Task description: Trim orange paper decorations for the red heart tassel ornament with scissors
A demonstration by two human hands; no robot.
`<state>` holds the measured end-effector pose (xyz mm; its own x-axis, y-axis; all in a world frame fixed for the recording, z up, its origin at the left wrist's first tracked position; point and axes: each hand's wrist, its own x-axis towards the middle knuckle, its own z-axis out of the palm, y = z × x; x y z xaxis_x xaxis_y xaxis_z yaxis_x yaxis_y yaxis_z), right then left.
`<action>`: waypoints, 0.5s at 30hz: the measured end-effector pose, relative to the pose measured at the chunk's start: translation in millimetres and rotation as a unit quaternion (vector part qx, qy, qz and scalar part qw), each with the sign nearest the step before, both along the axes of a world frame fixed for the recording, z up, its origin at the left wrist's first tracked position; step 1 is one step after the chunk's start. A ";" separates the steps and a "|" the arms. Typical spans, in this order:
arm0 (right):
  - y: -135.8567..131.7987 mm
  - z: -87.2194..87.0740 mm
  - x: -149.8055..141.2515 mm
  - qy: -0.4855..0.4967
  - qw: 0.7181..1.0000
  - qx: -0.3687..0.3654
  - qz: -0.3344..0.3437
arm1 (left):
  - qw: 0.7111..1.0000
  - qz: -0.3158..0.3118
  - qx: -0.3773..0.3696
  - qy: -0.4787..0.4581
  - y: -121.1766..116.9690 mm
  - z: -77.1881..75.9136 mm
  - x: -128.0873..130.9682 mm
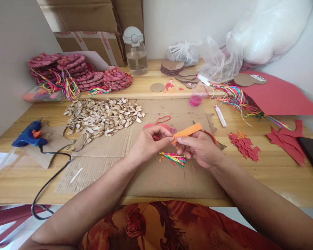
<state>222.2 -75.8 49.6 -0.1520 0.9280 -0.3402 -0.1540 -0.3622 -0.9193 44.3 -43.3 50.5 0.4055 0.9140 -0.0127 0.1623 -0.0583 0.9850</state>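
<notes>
Between my two hands is an orange paper strip [188, 130], slanting up to the right. My left hand [154, 141] pinches its left end with thumb and forefinger. My right hand [198, 147] grips the strip close beside, thumb on top. Scissors with an orange handle [210, 136] lie partly hidden behind my right hand. Under my fingers rests a multicoloured tassel [174, 158] with small orange scraps around it. A red piece with a red cord loop [163, 119] is mostly covered by my left hand.
A cardboard sheet [146, 180] covers the table's middle. Peanut shells [104, 118] are heaped left, beyond a blue glue gun [30, 133] with its cable. Red scraps [245, 147] and red strips [288, 142] lie right. Behind stand a water bottle [137, 57] and a cup of pink liquid [196, 100].
</notes>
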 end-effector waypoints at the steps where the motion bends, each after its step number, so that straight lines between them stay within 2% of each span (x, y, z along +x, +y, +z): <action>1: 0.0 0.1 0.1 -0.005 1.000 -0.004 0.004 | 1.000 -0.003 0.002 0.000 0.5 0.0 -0.2; 9: 1.1 0.3 0.5 -0.005 1.000 -0.009 0.011 | 0.996 -0.057 -0.033 -0.053 0.9 -1.1 -1.2; 15: 0.6 0.5 0.0 0.000 1.000 -0.011 0.018 | 0.994 -0.059 -0.053 -0.071 1.0 -1.0 -1.2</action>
